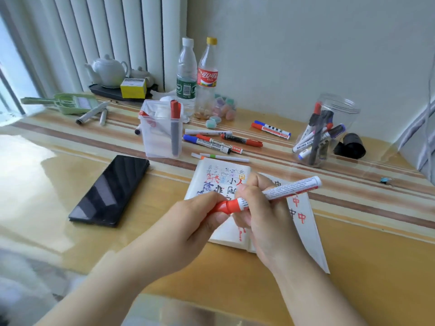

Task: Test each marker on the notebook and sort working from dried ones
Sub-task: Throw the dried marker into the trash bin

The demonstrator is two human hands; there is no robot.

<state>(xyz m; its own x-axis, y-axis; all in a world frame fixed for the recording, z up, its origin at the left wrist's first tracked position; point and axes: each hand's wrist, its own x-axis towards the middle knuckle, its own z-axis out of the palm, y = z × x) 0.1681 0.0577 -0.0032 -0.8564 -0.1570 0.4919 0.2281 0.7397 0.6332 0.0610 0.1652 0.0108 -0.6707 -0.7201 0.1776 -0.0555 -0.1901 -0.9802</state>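
I hold a red marker (270,195) over the scribbled notebook (226,175) near the table's front edge: left hand (200,220) pinching its cap, right hand (263,208) gripping the barrel. Loose markers (211,141) mid-table look untested; both containers seemingly hold sorted ones.

Wide open counter (353,243) to the right of the notebook (226,231), and bare surface near the front edge too. On the left the phone (110,190) blocks the way; behind, loose markers (211,143), the square bin (162,128) and the round jar (324,130) crowd the route.
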